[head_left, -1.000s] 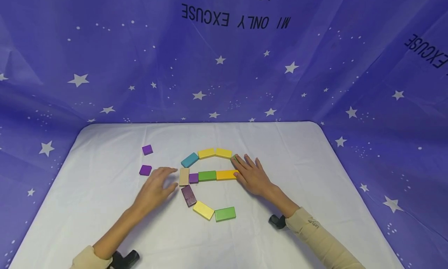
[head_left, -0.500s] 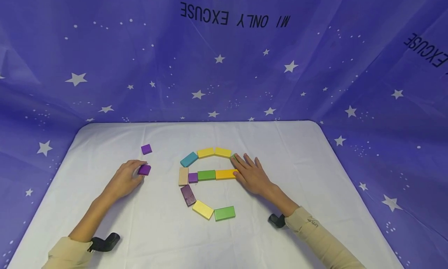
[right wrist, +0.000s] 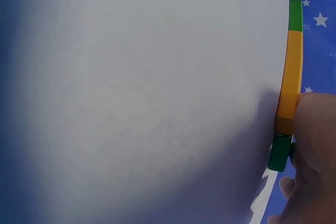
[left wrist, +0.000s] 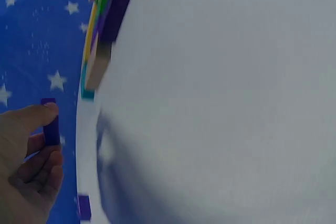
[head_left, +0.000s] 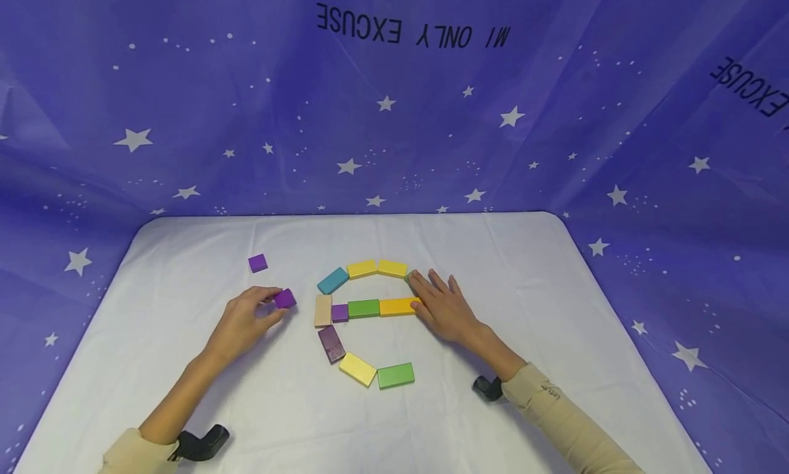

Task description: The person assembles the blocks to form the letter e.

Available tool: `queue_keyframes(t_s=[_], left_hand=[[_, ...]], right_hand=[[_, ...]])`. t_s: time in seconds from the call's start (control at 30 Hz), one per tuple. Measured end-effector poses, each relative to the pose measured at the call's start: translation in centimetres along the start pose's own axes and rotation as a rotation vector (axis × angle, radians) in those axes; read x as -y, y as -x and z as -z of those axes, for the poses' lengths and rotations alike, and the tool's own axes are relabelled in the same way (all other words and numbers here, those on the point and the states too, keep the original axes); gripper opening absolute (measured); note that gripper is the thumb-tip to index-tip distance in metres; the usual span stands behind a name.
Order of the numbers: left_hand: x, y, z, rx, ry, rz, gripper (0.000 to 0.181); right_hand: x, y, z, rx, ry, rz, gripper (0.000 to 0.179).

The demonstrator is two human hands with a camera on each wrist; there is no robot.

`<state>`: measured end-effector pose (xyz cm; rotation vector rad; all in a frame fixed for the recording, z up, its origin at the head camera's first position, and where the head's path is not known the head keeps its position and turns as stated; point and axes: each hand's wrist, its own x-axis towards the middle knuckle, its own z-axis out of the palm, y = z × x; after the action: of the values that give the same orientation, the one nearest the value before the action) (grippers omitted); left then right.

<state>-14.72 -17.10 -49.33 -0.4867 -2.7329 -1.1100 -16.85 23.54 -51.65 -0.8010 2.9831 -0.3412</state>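
My left hand (head_left: 243, 325) pinches a small purple block (head_left: 285, 299) between thumb and fingers, left of the arranged blocks. In the left wrist view the purple block (left wrist: 51, 124) stands on edge at the fingertips, its shadow on the cloth. My right hand (head_left: 448, 312) lies with fingers spread at the right end of the arrangement, touching the orange block (head_left: 397, 307) and partly hiding a green one. In the right wrist view a dark green block (right wrist: 280, 153) sits at the orange block's end, by the thumb. A light wood block (head_left: 323, 311) is nearest the held block.
A blue block (head_left: 333, 281) and two yellow blocks (head_left: 362, 269) curve along the top. Below are a dark purple block (head_left: 331, 344), a pale yellow block (head_left: 357, 369) and a green block (head_left: 396, 375). Another purple block (head_left: 257, 263) lies at left on the white cloth (head_left: 296, 419).
My left hand went left to the nearer loose purple block, took hold of it, and has brought it right toward the arrangement. The right hand has stayed in place.
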Motion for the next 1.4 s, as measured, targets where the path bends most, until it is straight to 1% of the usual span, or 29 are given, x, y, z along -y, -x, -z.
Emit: queue_keyframes(t_s=[0.13,0.23,0.3,0.33,0.47,0.57,0.7,0.8,0.93,1.03,1.2,1.4], left_hand=[[-2.5,0.1,-1.6,-0.004,0.036,-0.062,0.037],[-4.1,0.4,-2.9,0.022,0.068,-0.120,0.039],[-5.1,0.7,-3.8,0.050,0.096,-0.142,0.040],[-5.5,0.8,-4.2,0.065,0.104,-0.145,0.040],[-7.4,1.2,-6.0,0.122,0.150,-0.118,0.038],[-8.8,1.4,-7.3,0.143,0.168,-0.128,0.034],[-10.4,1.7,-9.1,0.146,0.158,-0.197,0.031],[-11.5,2.0,-10.4,0.149,0.138,-0.225,0.031],[-12.7,2.3,-11.8,0.160,0.124,-0.231,0.031],[-13.3,2.3,-12.7,0.166,0.112,-0.243,0.032],[-13.9,2.3,-14.1,0.169,0.065,-0.279,0.033],[-14.0,2.5,-15.4,0.166,-0.013,-0.313,0.033]], right_hand=[[-0.2,0.0,-0.1,-0.010,0.011,0.005,0.055],[-0.3,0.0,-0.2,-0.010,0.024,0.008,0.053],[-0.4,0.0,-0.2,-0.014,0.025,0.013,0.052],[-0.5,0.0,-0.2,-0.018,0.024,0.018,0.051],[-0.5,0.0,-0.2,-0.033,0.019,0.036,0.050],[-0.6,-0.1,-0.2,-0.030,0.029,0.039,0.051],[-0.6,-0.1,-0.2,-0.015,0.041,0.033,0.052],[-0.6,-0.1,-0.1,-0.011,0.046,0.030,0.052],[-0.6,-0.1,-0.1,-0.007,0.055,0.031,0.052],[-0.6,-0.1,-0.1,-0.009,0.063,0.033,0.052],[-0.6,-0.1,-0.1,-0.016,0.055,0.034,0.052],[-0.5,-0.1,0.0,-0.010,0.062,0.026,0.052]])
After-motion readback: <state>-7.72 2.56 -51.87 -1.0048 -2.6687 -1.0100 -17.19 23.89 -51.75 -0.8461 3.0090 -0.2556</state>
